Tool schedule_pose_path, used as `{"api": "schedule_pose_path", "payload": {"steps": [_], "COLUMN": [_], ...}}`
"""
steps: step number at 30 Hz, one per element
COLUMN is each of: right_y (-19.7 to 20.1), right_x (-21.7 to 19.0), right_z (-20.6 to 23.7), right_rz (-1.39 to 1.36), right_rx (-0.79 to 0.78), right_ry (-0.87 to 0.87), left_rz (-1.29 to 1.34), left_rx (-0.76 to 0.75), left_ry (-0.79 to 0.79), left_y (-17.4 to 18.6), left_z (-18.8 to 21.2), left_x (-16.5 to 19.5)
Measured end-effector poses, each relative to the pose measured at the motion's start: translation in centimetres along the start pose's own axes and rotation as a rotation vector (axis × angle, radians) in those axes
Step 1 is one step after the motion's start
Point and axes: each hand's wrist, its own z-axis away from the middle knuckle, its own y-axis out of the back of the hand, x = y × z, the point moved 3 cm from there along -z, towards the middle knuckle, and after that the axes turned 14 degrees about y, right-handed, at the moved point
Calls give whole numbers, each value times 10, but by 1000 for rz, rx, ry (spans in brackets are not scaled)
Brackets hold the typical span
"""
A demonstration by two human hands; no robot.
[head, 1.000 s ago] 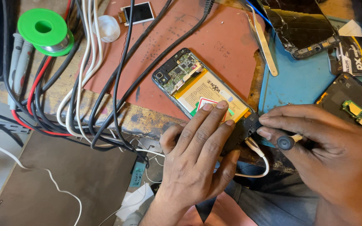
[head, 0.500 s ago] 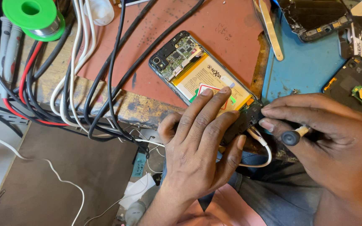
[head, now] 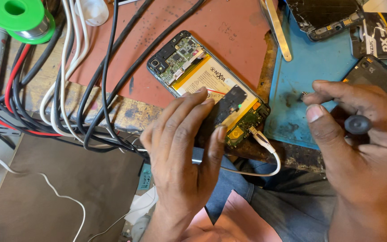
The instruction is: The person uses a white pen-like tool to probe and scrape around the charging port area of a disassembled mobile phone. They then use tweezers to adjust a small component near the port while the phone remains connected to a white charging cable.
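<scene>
Left hand (head: 180, 148) is lying on the lower end of the opened phone (head: 207, 85), fingers curled lightly and fingertips (head: 200, 96) pressing a small black cover piece (head: 229, 105) against the phone's bottom board; thumb is touching the phone's lower edge, so it's a loose pinch rather than a closed fist. Right hand (head: 359, 143) is hovering just right of the phone, half open, thumb and forefinger apart with nothing between them, while a black screwdriver (head: 357, 124) is sitting tucked in against the palm under the other fingers. The phone is lying back-off and slanted on a red mat (head: 166, 31), its lower end hanging over the mat's edge toward the person. A white cable (head: 265, 148) is plugged into the phone's bottom and looping below it. Right of the phone is a blue mat (head: 310, 67) with metal tweezers (head: 277, 29) at its left edge and a cracked phone screen (head: 323, 13) above. Left of the phone, a bundle of black, white and red wires (head: 68, 89) is running across the bench; a green solder spool (head: 19, 18) is sitting far upper left of the phone.
</scene>
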Motion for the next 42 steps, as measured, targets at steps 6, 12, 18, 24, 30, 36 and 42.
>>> {"api": "schedule_pose_path", "payload": {"steps": [6,12,18,24,30,36,42], "right_y": [-4,-13,-10,-8,-8,-7,-5], "right_x": [-11,-19,-20,-20,-19,-15,-12], "right_z": [-3,-5,-8,-5,-4,-1,1], "right_rz": [193,345,277,176,253,262,253], "right_rx": [-233,-317,-262,-176,-172,-149,-135], "right_ry": [210,288,218,165,162,169,174], "left_rz": [-33,-24,-27,-19,-22,12,133], "left_rx": [32,16,6,0,-74,-84,-199], "left_ry": [-39,-46,-36,-42,-25,-50,-9], "left_y": [5,5,5,7,7,9,13], "left_z": [4,5,5,-1,-15,-28,-44], "left_x": [-9,-12,-9,-5,-1,5,6]}}
